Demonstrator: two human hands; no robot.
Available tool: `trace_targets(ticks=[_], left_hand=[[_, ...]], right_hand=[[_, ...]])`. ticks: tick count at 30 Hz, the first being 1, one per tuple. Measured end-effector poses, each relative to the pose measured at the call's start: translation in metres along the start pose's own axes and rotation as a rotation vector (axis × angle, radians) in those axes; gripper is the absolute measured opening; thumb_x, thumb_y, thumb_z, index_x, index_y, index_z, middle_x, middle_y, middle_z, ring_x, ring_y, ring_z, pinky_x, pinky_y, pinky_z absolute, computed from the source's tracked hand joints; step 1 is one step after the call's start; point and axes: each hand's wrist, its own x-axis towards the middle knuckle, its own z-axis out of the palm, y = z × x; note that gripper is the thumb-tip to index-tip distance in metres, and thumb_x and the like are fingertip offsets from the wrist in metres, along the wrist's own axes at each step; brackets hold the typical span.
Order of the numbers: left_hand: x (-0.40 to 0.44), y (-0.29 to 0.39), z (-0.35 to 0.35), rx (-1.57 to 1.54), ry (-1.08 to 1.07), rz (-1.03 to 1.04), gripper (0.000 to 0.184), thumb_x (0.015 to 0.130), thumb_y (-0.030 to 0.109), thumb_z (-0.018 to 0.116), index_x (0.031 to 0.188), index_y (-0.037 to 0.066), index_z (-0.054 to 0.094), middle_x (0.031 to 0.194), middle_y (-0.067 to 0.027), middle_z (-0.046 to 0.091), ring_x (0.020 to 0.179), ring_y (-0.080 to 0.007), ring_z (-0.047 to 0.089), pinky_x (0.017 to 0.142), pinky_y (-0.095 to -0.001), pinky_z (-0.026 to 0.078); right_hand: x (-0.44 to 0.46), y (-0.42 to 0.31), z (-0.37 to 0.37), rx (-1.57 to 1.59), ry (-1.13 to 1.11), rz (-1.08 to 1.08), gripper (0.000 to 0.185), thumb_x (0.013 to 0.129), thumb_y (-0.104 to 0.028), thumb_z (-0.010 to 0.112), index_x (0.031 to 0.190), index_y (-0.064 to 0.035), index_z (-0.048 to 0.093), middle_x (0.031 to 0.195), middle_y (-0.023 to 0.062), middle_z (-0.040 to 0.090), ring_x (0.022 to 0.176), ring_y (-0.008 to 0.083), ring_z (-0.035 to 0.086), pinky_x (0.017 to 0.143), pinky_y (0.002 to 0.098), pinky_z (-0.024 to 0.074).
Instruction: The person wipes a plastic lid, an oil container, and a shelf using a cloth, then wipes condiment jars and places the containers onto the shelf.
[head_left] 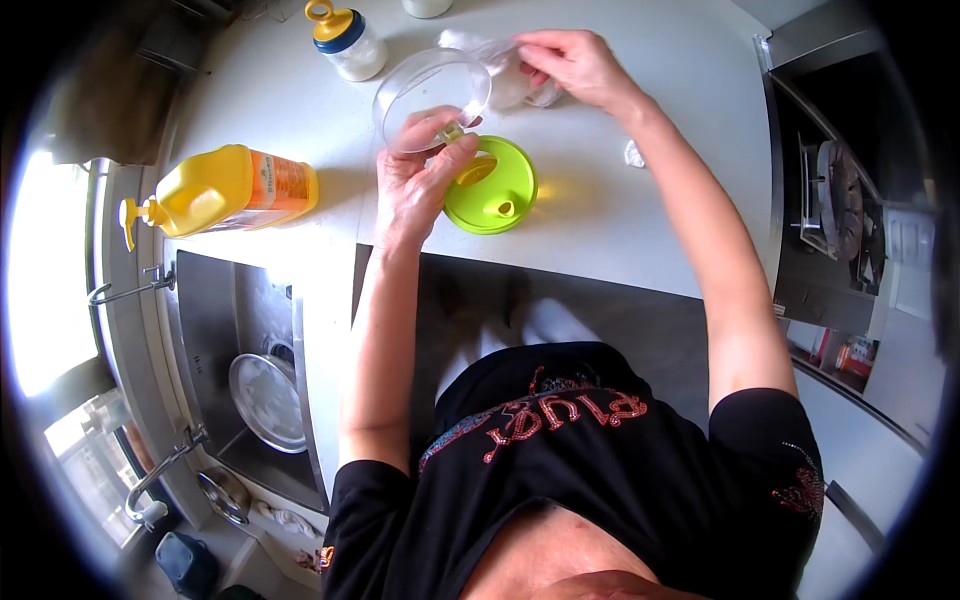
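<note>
My left hand [420, 180] grips a clear round plastic container [425, 85] by its near edge, thumb and fingers pressed together. Directly beside that hand, a lime-green round lid [508, 190] with a small raised spout lies on the white counter [620, 225]. At the far side, my right hand [555, 62] pinches a thin whitish plastic wrap or bag [490, 50] near the container's rim. More crumpled white material [515, 88] lies below my right fingers.
A yellow pump jug [225, 190] lies on its side at the left. Behind it stands a jar [355, 50] with a yellow and blue lid. A small crumpled white piece [634, 154] is right of centre. The sink [240, 360] holds a round clear lid [268, 402]. A stove [835, 195] is at the right.
</note>
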Motion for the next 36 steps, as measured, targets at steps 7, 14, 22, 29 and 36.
trace_targets(ticks=[7, 14, 22, 29, 36], left_hand=[[0.004, -0.002, 0.0, 0.03, -0.013, -0.012, 0.016, 0.078, 0.002, 0.062, 0.094, 0.0, 0.061, 0.098, -0.0052, 0.056, 0.089, -0.0157, 0.057, 0.074, -0.0273, 0.05], [0.001, -0.002, 0.0, 0.059, -0.013, 0.011, 0.017, 0.078, 0.003, 0.061, 0.094, 0.0, 0.061, 0.098, -0.0056, 0.056, 0.091, -0.0161, 0.057, 0.075, -0.0271, 0.05], [0.0, -0.005, 0.0, 0.032, -0.002, -0.003, 0.016, 0.078, 0.003, 0.062, 0.094, 0.0, 0.061, 0.099, -0.0056, 0.055, 0.091, -0.0168, 0.057, 0.076, -0.027, 0.05], [0.001, 0.001, -0.001, 0.082, -0.02, 0.016, 0.015, 0.078, 0.006, 0.063, 0.092, 0.001, 0.061, 0.097, -0.0059, 0.056, 0.09, -0.0166, 0.058, 0.077, -0.0276, 0.05], [0.006, -0.004, -0.006, 0.167, -0.054, 0.054, 0.013, 0.078, 0.006, 0.063, 0.091, 0.003, 0.062, 0.094, -0.0059, 0.057, 0.09, -0.0163, 0.058, 0.077, -0.0279, 0.049]], right_hand=[[-0.051, 0.043, -0.021, 1.903, -0.055, -0.042, 0.037, 0.093, -0.026, 0.03, 0.121, -0.0069, 0.044, 0.122, 0.0107, 0.049, 0.112, 0.0272, 0.046, 0.092, 0.0469, 0.0389], [-0.063, 0.071, -0.011, 1.911, -0.072, 0.059, 0.04, 0.09, -0.031, 0.035, 0.116, -0.0031, 0.05, 0.115, 0.012, 0.054, 0.108, 0.0261, 0.05, 0.093, 0.0421, 0.0401], [-0.004, 0.013, -0.015, -0.214, 0.035, 0.612, 0.034, 0.088, -0.026, 0.047, 0.101, 0.0041, 0.056, 0.094, 0.0115, 0.061, 0.088, 0.0209, 0.057, 0.075, 0.0348, 0.046], [-0.019, -0.003, -0.047, -0.131, -0.186, 0.86, 0.055, 0.083, -0.041, 0.057, 0.114, 0.0032, 0.049, 0.114, 0.0158, 0.052, 0.107, 0.02, 0.05, 0.083, 0.0321, 0.0427], [-0.038, 0.016, -0.087, 0.476, -0.256, 0.539, 0.048, 0.076, -0.022, 0.068, 0.114, 0.0013, 0.049, 0.1, 0.0063, 0.057, 0.089, 0.0104, 0.054, 0.071, 0.0218, 0.0438]])
